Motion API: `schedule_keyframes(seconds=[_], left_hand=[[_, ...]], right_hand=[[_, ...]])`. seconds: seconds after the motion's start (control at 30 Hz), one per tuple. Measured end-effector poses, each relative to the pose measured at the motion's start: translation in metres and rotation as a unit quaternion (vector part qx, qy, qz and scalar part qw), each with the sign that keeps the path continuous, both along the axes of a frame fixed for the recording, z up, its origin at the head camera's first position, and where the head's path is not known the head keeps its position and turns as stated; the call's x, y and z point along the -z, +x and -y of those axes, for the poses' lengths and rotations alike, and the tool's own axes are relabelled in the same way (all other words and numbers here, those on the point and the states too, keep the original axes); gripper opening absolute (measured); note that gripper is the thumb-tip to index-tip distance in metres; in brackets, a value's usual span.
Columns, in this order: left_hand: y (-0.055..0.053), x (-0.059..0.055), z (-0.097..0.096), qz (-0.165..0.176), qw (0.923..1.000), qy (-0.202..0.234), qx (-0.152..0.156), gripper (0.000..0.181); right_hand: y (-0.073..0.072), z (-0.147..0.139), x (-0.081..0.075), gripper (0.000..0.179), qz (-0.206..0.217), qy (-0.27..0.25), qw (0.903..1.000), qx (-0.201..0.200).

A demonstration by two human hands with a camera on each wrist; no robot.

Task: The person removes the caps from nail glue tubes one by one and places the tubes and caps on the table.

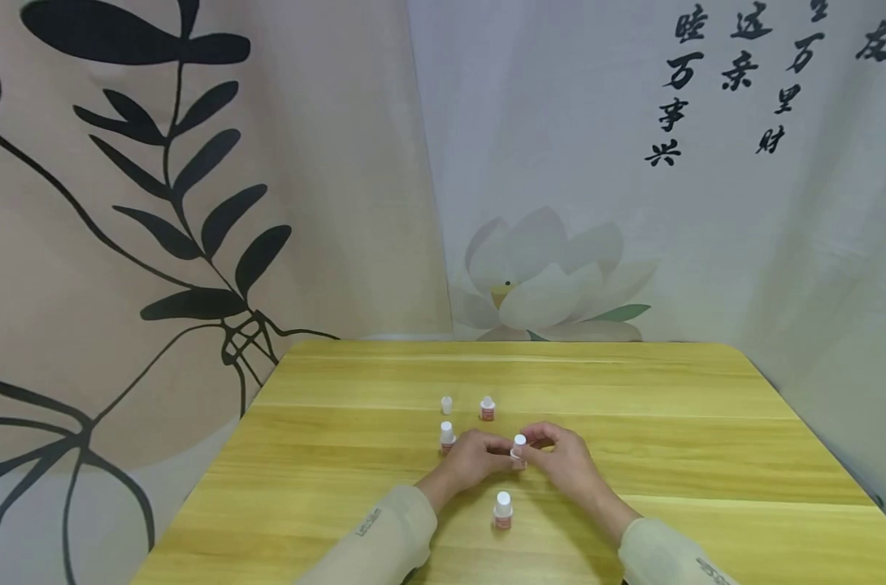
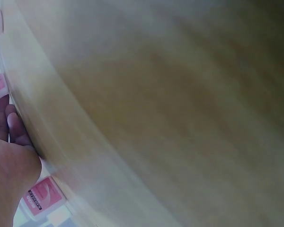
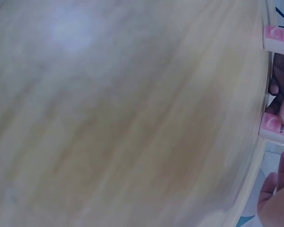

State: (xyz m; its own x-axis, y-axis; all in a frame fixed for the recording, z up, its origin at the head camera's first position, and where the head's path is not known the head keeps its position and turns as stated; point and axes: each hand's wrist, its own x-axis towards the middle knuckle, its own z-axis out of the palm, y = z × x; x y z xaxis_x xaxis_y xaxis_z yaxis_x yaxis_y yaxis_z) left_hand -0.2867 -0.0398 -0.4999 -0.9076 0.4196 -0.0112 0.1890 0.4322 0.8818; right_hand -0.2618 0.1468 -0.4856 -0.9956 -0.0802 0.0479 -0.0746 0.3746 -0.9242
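Between my two hands stands a small white bottle with a pink label and a white cap. My left hand grips it from the left, fingers and thumb around its body. From the right, my right hand has its thumb and index finger at the upper part, close to the cap. The right wrist view shows the gripped bottle under a left-hand thumb, with the right hand's lower fingers beside it. In the left wrist view, only part of the left hand shows.
A similar bottle stands nearer me, and another bottle left of my left hand. Farther back are a bottle with a narrower top and a small whitish piece. All stand on the wooden table, before a printed curtain.
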Motion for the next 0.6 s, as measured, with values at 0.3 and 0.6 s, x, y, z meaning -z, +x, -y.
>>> schedule_keyframes(seconds=[0.3, 0.6], left_hand=[[-0.0003, 0.0000, 0.0016, 0.002, 1.0000, -0.006, -0.002, 0.020], [0.0002, 0.0006, 0.0013, -0.011, 0.9999, 0.003, 0.009, 0.019]], right_hand=[[0.0000, 0.0015, -0.0007, 0.013, 0.000, 0.008, 1.0000, 0.000], [0.0013, 0.0008, 0.0005, 0.017, 0.001, 0.010, 0.9999, -0.005]])
